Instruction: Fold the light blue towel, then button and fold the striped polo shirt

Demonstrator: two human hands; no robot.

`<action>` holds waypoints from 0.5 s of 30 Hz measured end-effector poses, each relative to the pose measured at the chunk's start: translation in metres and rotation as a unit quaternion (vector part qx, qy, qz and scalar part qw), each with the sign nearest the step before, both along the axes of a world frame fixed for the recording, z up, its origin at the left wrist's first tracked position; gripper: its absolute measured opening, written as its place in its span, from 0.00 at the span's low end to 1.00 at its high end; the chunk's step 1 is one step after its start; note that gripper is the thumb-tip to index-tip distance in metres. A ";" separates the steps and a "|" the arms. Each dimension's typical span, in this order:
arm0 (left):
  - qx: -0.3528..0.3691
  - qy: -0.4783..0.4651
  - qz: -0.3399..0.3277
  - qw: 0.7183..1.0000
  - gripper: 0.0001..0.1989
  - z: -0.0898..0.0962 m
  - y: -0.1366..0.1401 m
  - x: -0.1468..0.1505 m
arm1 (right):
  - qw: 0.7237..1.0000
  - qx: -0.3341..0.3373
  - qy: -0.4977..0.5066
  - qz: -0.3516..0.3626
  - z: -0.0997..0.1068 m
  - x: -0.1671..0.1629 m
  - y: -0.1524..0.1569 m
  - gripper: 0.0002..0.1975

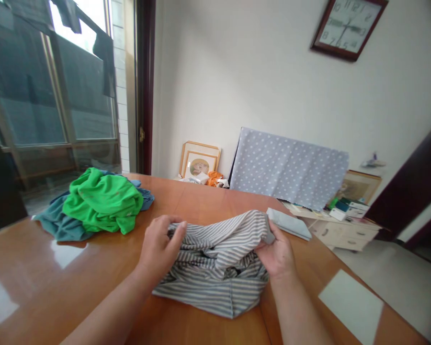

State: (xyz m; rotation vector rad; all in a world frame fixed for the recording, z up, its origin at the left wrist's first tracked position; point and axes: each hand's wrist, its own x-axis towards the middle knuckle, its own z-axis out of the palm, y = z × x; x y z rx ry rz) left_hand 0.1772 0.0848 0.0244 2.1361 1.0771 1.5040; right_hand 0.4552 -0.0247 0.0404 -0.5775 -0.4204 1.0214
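Observation:
A grey-and-white striped garment (215, 287) lies bunched in front of me on the wooden table, its kind unclear among the folds. At its left end, my left hand (161, 242) is closed on the cloth, thumb on the near side and the other fingertips partly hidden. My right hand (278, 251) pinches a raised edge at the right end, with the thumb on top. Between the hands the upper layer is lifted and crumpled, while the lower layer rests on the table. Just beyond my right hand is a folded light grey cloth (290, 224).
A heap with a bright green garment (102, 199) on blue-grey clothes (57, 220) lies at the table's left. The table edge (348, 268) runs down the right side. Behind stand a dotted cloth cover (287, 167), picture frames (200, 160) and a low white cabinet (345, 235).

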 end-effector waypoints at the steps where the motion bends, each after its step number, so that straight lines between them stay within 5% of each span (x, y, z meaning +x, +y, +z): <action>1: 0.016 0.041 -0.048 0.998 0.12 0.001 -0.009 0.004 | 1.000 0.007 -0.009 0.007 0.002 -0.004 0.000 0.07; 4: 0.034 0.138 -0.168 0.975 0.16 0.002 -0.028 0.014 | 0.998 0.027 -0.042 0.041 0.007 -0.015 -0.002 0.12; 8: 0.027 0.195 -0.206 0.958 0.26 -0.001 -0.035 0.021 | 0.993 0.051 -0.065 0.086 0.012 -0.027 -0.006 0.16; 13: -0.007 0.152 -0.216 0.964 0.09 -0.002 -0.030 0.025 | 0.990 0.057 -0.079 0.105 0.012 -0.033 -0.008 0.19; 15: -0.069 0.078 -0.238 0.966 0.10 -0.001 -0.028 0.025 | 0.990 0.044 -0.094 0.097 0.012 -0.034 -0.007 0.21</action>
